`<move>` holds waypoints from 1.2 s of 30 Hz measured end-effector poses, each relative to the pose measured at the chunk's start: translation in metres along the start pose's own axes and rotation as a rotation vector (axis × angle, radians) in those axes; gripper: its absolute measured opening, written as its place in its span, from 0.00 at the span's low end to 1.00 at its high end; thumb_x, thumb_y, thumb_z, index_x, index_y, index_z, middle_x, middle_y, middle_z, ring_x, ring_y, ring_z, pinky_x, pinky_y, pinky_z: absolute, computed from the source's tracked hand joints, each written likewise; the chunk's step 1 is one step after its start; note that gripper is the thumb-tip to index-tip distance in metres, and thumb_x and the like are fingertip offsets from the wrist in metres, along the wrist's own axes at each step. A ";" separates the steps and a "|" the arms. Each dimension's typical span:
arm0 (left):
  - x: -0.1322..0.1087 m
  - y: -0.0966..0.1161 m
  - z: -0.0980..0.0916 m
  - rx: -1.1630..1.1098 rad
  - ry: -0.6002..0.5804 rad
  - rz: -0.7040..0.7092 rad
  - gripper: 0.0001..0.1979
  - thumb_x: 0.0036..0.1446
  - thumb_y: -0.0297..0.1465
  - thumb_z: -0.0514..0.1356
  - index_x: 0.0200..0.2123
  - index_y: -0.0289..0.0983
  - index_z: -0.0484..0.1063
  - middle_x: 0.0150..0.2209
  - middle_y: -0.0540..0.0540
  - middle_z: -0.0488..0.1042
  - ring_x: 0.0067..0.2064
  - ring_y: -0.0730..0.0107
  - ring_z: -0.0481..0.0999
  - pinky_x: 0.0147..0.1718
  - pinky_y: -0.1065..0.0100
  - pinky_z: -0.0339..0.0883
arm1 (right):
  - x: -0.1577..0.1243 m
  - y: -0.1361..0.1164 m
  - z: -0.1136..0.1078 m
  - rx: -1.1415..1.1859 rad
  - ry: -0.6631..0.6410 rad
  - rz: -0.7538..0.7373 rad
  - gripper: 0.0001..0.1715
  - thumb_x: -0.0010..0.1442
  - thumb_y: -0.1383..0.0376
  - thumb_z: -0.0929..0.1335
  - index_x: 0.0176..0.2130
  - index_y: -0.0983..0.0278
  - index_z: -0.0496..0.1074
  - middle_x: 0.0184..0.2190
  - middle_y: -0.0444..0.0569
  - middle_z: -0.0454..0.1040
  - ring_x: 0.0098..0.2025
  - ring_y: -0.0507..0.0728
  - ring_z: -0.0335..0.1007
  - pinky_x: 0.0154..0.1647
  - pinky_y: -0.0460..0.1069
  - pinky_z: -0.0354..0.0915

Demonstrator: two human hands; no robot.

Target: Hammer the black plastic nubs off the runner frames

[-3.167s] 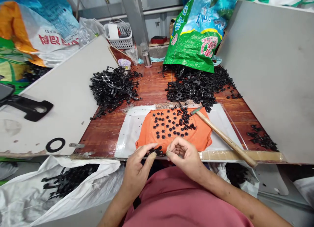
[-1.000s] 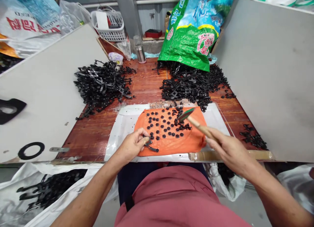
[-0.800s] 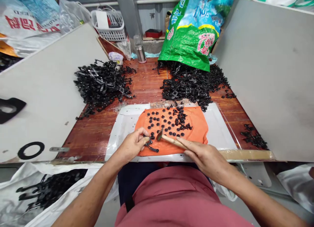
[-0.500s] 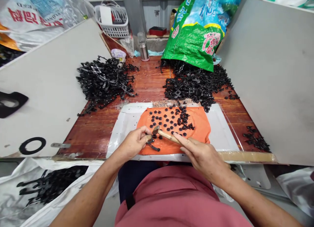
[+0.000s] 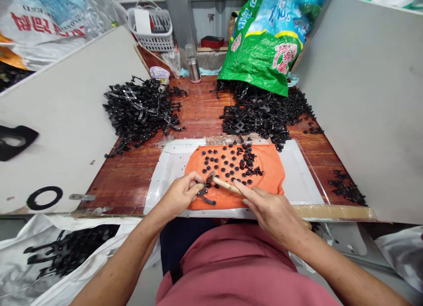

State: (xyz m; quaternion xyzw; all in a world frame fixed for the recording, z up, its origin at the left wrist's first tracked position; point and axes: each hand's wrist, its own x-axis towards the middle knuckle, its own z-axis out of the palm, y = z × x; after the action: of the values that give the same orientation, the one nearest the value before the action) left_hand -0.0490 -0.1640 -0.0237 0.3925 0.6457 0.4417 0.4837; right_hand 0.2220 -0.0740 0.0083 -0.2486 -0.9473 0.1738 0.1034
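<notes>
An orange cloth (image 5: 264,182) lies on a white sheet (image 5: 168,174) at the near edge of the wooden table, strewn with several small black round pieces (image 5: 231,163). My left hand (image 5: 180,193) pinches a black cross-shaped plastic part (image 5: 203,196) against the cloth. My right hand (image 5: 272,213) grips the wooden handle of a small hammer (image 5: 224,185), forefinger stretched along it. The hammer head (image 5: 209,177) sits just above the part, beside my left fingertips.
Two heaps of black plastic parts (image 5: 142,110) (image 5: 264,114) lie farther back, the right one spilling from a green sack (image 5: 264,46). Grey boards (image 5: 363,99) flank the table. A white bag (image 5: 66,253) of black parts hangs at the near left. A basket (image 5: 153,28) and flask (image 5: 194,68) stand behind.
My right hand picked up the hammer from the right, raised it, and brought its head down to the part held by my left hand. The left hand stayed put.
</notes>
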 end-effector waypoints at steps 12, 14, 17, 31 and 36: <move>-0.004 -0.013 0.000 0.022 0.006 0.025 0.12 0.59 0.41 0.60 0.38 0.39 0.66 0.20 0.58 0.58 0.20 0.78 0.55 0.20 0.74 0.46 | -0.001 -0.003 0.008 -0.069 -0.027 0.017 0.32 0.73 0.67 0.59 0.73 0.56 0.53 0.42 0.52 0.79 0.38 0.60 0.78 0.37 0.52 0.72; -0.006 -0.012 0.000 0.067 0.016 0.029 0.11 0.61 0.40 0.59 0.41 0.39 0.65 0.20 0.58 0.59 0.21 0.77 0.56 0.20 0.74 0.48 | 0.000 -0.004 0.009 -0.076 -0.085 0.024 0.32 0.73 0.67 0.60 0.72 0.56 0.55 0.41 0.53 0.80 0.37 0.61 0.79 0.37 0.52 0.72; -0.013 -0.006 0.000 0.149 0.022 0.039 0.16 0.64 0.37 0.57 0.53 0.40 0.63 0.21 0.58 0.61 0.23 0.75 0.59 0.23 0.73 0.52 | 0.002 -0.002 0.005 0.109 -0.020 0.023 0.31 0.73 0.66 0.59 0.72 0.56 0.55 0.51 0.54 0.79 0.46 0.61 0.79 0.45 0.53 0.73; -0.045 0.000 0.018 -0.162 -0.082 0.077 0.26 0.68 0.41 0.57 0.64 0.43 0.55 0.35 0.51 0.73 0.35 0.72 0.72 0.37 0.71 0.67 | 0.045 -0.035 0.023 1.033 -0.073 0.203 0.11 0.65 0.65 0.66 0.47 0.63 0.74 0.36 0.42 0.73 0.36 0.52 0.66 0.37 0.45 0.62; -0.044 -0.003 0.018 -0.041 0.194 0.058 0.21 0.69 0.41 0.53 0.60 0.40 0.67 0.26 0.55 0.64 0.24 0.77 0.62 0.29 0.72 0.60 | 0.041 -0.039 0.029 0.983 -0.040 0.233 0.15 0.62 0.65 0.69 0.50 0.61 0.74 0.38 0.42 0.74 0.37 0.53 0.67 0.39 0.46 0.63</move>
State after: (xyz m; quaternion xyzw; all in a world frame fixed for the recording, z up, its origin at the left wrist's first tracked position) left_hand -0.0215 -0.2025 -0.0165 0.3563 0.6687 0.5045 0.4139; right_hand 0.1616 -0.0930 0.0005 -0.2715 -0.7212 0.6141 0.1701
